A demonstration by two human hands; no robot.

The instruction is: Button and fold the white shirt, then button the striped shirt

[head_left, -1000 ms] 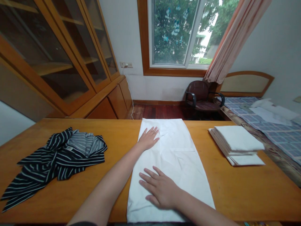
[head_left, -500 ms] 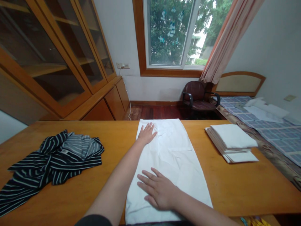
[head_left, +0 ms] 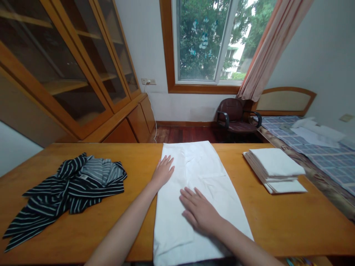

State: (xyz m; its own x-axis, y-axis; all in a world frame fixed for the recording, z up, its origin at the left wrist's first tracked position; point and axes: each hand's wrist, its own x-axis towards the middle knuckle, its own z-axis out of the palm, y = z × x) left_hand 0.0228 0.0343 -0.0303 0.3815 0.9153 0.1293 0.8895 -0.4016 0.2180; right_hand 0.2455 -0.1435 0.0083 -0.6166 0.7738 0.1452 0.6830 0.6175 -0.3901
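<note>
Left hand [head_left: 163, 171] and right hand [head_left: 200, 211] unclenched, palms down; we press flat on white cloth [head_left: 173, 210]. Cloth spans middle of table [head_left: 280, 221], far edge to near; we see wood surface between cloth and striped garment [head_left: 70, 190] leftward, folded stack [head_left: 277, 163] rightward.

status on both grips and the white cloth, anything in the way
Left grip and right grip open, palm-down on white cloth. Cloth flat, lightly creased. Striped garment left, stack right, neither touching cloth.

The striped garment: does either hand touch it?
No, the left hand and right hand lie on the white cloth, away from it.
</note>
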